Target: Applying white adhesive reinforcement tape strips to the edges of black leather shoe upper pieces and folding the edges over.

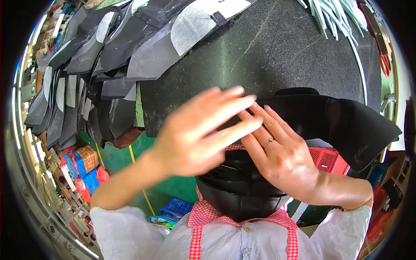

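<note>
A curved, smooth black leather-like piece [355, 117] lies along the near right edge of a dark work slab. My right hand [281, 160], with a ring on one finger, rests on its left part, fingers stretched out and flat; its thumb is hidden. Over the fingertips of that hand reaches my left hand [203, 134], blurred by motion, its fingers stretched and apart. Whether the two hands touch is hard to tell. A small black rounded part [297, 91] shows behind the piece's far edge. Below my hands, a stack of black curved pieces [242, 195] sits against my body.
Overlapping dark pieces with white backing patches [195, 30] cover the slab's [260, 52] far left and hang over its side. Pale thin strips [338, 17] lie at the far right, near red-handled scissors [384, 63]. A red basket [329, 159] and a blue basket [177, 207] stand lower down.
</note>
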Tool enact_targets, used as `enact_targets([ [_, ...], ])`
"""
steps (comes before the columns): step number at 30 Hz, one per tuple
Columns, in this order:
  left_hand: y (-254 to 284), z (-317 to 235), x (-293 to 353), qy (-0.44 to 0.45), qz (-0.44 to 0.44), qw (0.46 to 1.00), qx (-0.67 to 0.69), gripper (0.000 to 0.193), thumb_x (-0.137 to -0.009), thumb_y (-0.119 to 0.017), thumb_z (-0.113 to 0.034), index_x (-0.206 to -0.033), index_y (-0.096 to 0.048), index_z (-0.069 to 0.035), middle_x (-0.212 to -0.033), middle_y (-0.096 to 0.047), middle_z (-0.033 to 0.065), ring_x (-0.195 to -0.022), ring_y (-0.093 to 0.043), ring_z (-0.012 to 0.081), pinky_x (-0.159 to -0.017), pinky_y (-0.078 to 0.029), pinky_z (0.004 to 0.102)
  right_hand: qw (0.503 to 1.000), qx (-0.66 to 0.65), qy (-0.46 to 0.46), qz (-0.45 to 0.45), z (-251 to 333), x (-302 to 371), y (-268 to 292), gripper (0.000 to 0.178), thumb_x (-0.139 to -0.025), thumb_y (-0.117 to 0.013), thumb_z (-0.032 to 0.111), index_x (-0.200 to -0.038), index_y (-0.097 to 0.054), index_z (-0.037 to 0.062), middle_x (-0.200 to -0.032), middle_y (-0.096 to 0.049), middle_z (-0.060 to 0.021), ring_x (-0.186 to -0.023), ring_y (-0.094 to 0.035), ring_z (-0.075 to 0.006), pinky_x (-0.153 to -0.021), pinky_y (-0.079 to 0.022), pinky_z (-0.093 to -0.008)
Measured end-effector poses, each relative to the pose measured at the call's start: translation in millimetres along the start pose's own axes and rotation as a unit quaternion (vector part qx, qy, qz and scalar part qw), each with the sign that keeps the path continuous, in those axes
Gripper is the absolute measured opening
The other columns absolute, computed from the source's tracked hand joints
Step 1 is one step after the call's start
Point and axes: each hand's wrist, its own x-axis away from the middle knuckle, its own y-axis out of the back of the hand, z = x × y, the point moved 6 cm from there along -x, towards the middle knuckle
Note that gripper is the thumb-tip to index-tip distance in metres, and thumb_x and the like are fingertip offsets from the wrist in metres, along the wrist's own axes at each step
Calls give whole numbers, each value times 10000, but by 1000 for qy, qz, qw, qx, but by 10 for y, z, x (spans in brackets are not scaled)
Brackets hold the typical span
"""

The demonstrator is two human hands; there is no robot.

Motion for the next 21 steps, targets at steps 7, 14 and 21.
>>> enact_targets([
  [7, -332, -104, 265, 108, 70, 992, 9, 856, -888, -765, -484, -1537, -511, 14, -1636, -468, 222, -1539, -411, 430, -1260, -282, 589, 995, 80, -55, 25, -350, 283, 517, 387, -723, -668, -84, -1102, -731, -32, -1178, -774, -169, -1141, -747, -318, -1183, -464, -585],
  [14, -484, -378, -433, 39, -33, 994, 93, 665, -897, -796, -304, -1443, -575, 4, -1419, -632, 206, -1308, -619, 387, -1100, -479, 492, 942, 324, -52, 63, -564, 171, 1265, 608, -664, -650, -104, -1238, -700, 90, -1339, -638, -118, -1353, -556, -352, -1256, -334, -536],
  [21, -697, -450, -1207, -19, -81, 984, 158, 625, -812, -871, -271, -1336, -645, -18, -1223, -646, 145, -1169, -608, 355, -996, -523, 446, 953, 145, -161, 211, -900, 559, 1297, 503, -718, -600, -24, -1210, -696, 21, -1194, -672, -160, -1132, -599, -394, -1050, -460, -498],
])
